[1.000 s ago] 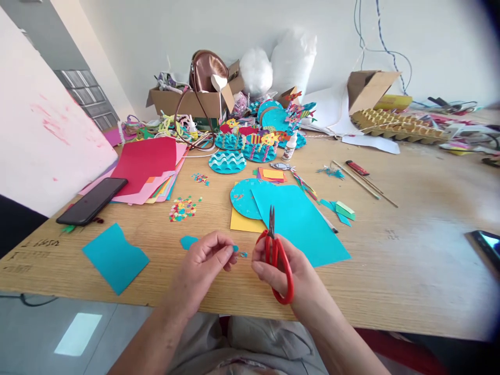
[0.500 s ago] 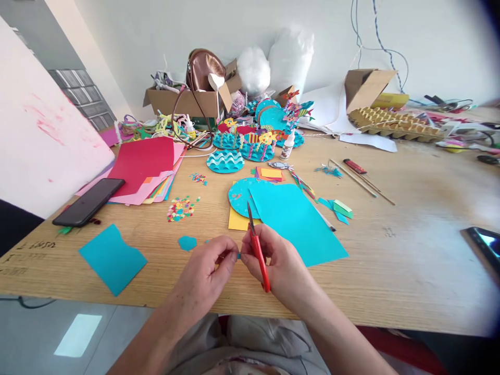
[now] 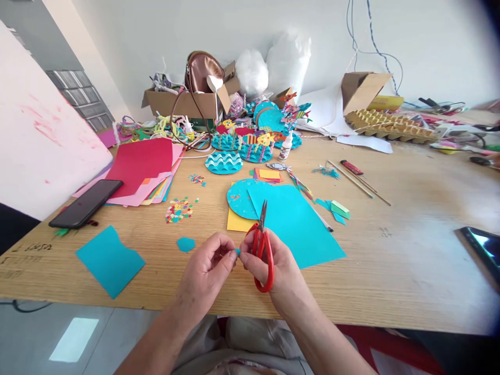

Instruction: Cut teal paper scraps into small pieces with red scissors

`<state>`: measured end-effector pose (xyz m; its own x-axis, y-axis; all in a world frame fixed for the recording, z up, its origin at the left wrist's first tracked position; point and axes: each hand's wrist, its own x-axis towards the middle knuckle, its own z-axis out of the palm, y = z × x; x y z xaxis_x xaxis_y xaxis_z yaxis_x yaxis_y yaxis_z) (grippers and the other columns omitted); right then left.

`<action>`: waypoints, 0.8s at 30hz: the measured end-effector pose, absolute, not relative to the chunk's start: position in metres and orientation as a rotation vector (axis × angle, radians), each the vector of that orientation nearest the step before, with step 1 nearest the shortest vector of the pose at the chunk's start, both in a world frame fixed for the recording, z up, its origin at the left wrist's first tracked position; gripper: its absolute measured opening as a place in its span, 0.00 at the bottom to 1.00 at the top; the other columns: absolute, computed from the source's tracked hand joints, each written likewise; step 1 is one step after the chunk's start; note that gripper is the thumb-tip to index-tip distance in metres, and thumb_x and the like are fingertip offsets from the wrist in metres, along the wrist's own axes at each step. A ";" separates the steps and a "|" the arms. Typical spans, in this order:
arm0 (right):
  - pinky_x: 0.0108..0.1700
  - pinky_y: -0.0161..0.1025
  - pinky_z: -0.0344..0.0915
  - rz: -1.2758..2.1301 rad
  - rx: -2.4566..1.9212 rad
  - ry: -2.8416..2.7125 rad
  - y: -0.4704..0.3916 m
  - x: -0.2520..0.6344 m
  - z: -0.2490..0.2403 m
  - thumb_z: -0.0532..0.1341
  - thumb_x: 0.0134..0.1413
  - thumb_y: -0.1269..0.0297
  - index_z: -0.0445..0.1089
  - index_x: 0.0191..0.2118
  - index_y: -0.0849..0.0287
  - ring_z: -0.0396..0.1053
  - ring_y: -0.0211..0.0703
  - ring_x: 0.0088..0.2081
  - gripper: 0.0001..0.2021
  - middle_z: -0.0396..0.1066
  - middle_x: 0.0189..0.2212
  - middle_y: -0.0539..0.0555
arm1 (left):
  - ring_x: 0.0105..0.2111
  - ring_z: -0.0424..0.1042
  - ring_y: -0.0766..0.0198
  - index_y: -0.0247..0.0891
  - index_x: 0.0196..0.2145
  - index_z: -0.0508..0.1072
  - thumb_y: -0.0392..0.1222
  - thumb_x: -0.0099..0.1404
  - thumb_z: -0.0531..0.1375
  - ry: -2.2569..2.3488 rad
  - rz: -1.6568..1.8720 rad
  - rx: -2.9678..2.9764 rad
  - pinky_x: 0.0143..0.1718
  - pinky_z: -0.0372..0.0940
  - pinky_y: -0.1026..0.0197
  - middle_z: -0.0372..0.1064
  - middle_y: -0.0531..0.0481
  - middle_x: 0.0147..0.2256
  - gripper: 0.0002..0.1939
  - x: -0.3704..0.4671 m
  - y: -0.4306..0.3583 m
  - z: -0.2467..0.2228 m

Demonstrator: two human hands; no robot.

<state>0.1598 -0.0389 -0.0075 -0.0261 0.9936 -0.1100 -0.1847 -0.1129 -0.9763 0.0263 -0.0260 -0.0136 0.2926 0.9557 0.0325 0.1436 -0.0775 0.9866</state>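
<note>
Between the fingertips of my left hand [image 3: 211, 265] a tiny piece of blue paper [image 3: 237, 251] is pinched. My right hand [image 3: 277, 260] is closed around red-handled scissors [image 3: 264, 250], whose blades point away from me; its thumb and forefinger come up close to the blue piece, and whether they touch it I cannot tell. A small blue paper cutout [image 3: 185, 244] lies on the table left of my left hand. Beyond my right hand a large blue sheet [image 3: 297, 219] overlaps a blue paper disc [image 3: 242, 198] and a yellow sheet [image 3: 236, 221].
A notched blue piece [image 3: 111, 260] and a dark phone [image 3: 86, 203] lie at left, near stacked coloured paper [image 3: 140, 166]. Paper dots [image 3: 178, 210] lie mid-table. Finished blue wavy crafts [image 3: 224, 162] and a glue bottle [image 3: 286, 146] stand farther back. Another phone [image 3: 480, 250] is at right.
The scissors have turned in my right hand, so both red handle loops now show. My hands stay close together, and the small blue piece between them shows more clearly.
</note>
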 end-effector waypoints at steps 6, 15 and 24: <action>0.26 0.33 0.59 1.305 -1.170 -1.183 -0.040 0.163 -0.009 0.61 0.42 0.67 0.59 0.28 0.57 0.61 0.35 0.24 0.08 0.63 0.24 0.46 | 0.26 0.61 0.66 0.39 0.27 0.63 0.41 0.62 0.53 1.110 0.884 1.545 0.28 0.58 0.65 0.59 0.55 0.24 0.07 0.020 -0.025 -0.007; 0.25 0.32 0.54 1.010 -1.358 -1.563 -0.042 0.172 -0.006 0.58 0.48 0.72 0.61 0.30 0.57 0.61 0.35 0.25 0.04 0.66 0.25 0.47 | 0.25 0.60 0.65 0.40 0.26 0.65 0.39 0.62 0.52 1.160 0.716 1.752 0.26 0.55 0.65 0.59 0.55 0.23 0.07 0.017 -0.021 0.001; 0.27 0.34 0.59 1.132 -1.259 -1.294 -0.039 0.167 -0.008 0.59 0.45 0.67 0.59 0.28 0.56 0.61 0.36 0.25 0.06 0.64 0.24 0.47 | 0.26 0.61 0.65 0.39 0.28 0.65 0.42 0.65 0.50 1.033 0.794 1.608 0.29 0.58 0.65 0.60 0.54 0.24 0.10 0.017 -0.022 -0.004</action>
